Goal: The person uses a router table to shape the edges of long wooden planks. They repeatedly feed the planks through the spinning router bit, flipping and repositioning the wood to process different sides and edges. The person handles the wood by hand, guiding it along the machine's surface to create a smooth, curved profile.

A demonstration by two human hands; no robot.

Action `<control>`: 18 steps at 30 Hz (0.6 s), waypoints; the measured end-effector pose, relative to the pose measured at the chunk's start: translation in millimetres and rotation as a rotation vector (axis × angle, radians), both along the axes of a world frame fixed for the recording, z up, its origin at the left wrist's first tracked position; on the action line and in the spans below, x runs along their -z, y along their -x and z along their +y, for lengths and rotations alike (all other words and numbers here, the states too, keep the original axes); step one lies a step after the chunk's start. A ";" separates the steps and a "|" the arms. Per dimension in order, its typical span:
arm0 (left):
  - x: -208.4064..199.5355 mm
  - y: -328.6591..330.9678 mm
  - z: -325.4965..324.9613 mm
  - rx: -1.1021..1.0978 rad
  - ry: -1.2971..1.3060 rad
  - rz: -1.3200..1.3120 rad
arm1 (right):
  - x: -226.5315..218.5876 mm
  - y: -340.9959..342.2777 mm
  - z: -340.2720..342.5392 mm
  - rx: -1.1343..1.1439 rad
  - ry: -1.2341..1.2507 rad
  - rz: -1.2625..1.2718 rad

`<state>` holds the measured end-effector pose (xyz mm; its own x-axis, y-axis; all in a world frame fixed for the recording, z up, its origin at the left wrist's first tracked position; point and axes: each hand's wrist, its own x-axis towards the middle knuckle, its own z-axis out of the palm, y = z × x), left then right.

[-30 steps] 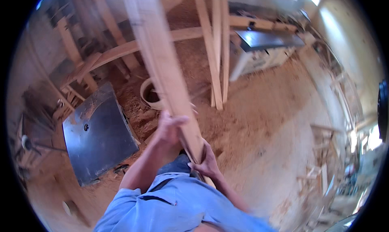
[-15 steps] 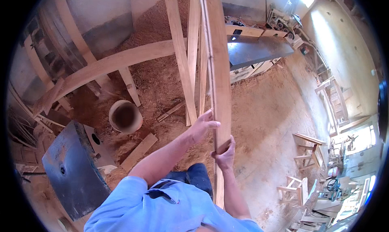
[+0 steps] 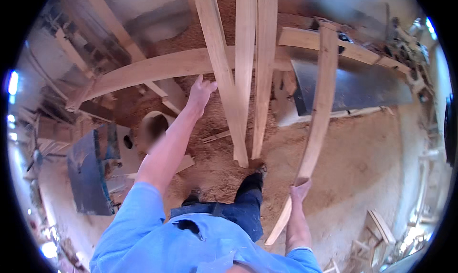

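Observation:
My right hand (image 3: pixel 300 190) grips a long wooden plank (image 3: pixel 323 99) low on its length. The plank slants up and away on my right, and its far end overlaps the dark metal-topped bench in view. My left hand (image 3: pixel 203 92) is raised and holds nothing, its fingers apart. It appears just in front of a long horizontal board (image 3: pixel 157 67); whether it touches the board I cannot tell. Right beside that hand a leaning plank (image 3: pixel 220 63) crosses the board. Two more upright planks (image 3: pixel 245 44) (image 3: pixel 265 58) stand next to it, their lower ends near my foot.
The dark metal-topped bench (image 3: pixel 360 89) stands at the far right. On the left is another dark metal panel (image 3: pixel 85 173), with a pale bucket (image 3: pixel 144 130) beside it, partly behind my left forearm. Sawdust covers the floor (image 3: pixel 214 170). A small wooden frame (image 3: pixel 380 226) sits at the lower right.
My left hand has let go of the plank and reached up and left. My right hand has carried the plank to the right, away from the leaning planks. The whole view has turned.

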<state>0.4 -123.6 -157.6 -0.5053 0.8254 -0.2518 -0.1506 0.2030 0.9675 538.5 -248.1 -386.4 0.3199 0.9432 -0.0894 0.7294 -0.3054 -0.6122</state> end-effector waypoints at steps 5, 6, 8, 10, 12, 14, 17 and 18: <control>13.4 36.0 118.2 -0.263 0.057 0.199 | 41.2 -32.6 110.5 -0.011 0.121 0.022; 11.4 34.5 136.8 -0.269 0.062 0.200 | 47.1 -40.7 121.6 -0.007 0.151 0.025; 16.6 42.6 170.1 -0.303 0.121 0.423 | 64.2 -50.6 133.4 -0.043 0.205 0.035; 44.9 66.9 172.9 -0.374 0.262 0.855 | 65.1 -45.1 145.0 -0.101 0.313 0.020; 38.0 51.0 179.7 -0.310 0.291 0.814 | 61.1 -49.5 146.8 -0.097 0.395 -0.089; 23.5 36.4 181.8 -0.259 0.215 0.752 | 57.1 -51.8 148.2 -0.101 0.226 -0.245; 9.4 26.3 153.7 -0.211 0.121 0.711 | 40.7 -26.5 131.5 -0.175 -0.123 -0.268; 5.6 28.3 142.1 -0.182 0.145 0.737 | 34.8 -7.6 132.3 -0.233 -0.154 -0.152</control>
